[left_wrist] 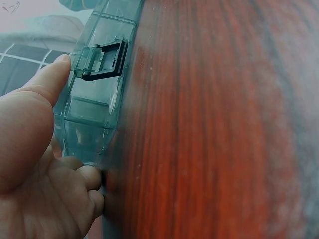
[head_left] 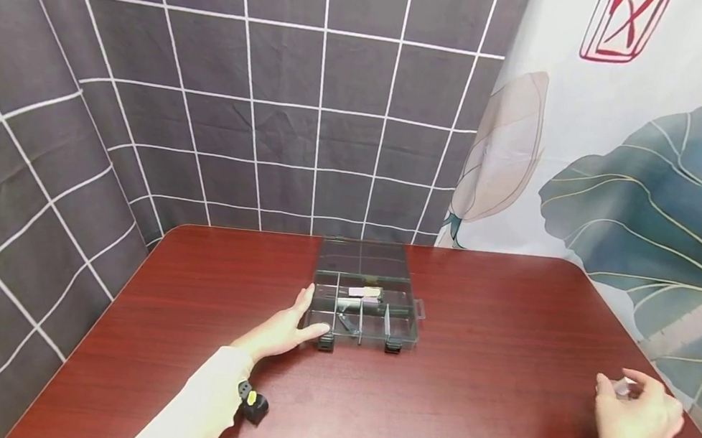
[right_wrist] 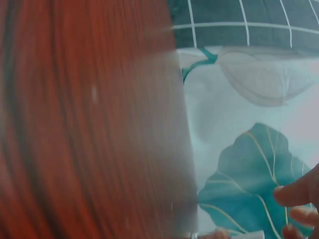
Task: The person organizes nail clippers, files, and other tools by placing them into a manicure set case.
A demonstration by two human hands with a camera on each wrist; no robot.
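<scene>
A clear plastic compartment box stands on the table with its lid raised at the back. My left hand holds its near left corner, thumb by a black latch and fingers along the left side. Inside the box lie a white piece, a dark cylindrical item and a small dark item. At the far right, my right hand pinches a small whitish thing above the table. In the right wrist view only a white end of it shows; its kind is unclear.
The reddish-brown wooden table reaches back to a dark grid-patterned cloth. A white cloth with leaf prints hangs at the right edge. A second black latch hangs at the box's front right; a clear loop juts from its right side.
</scene>
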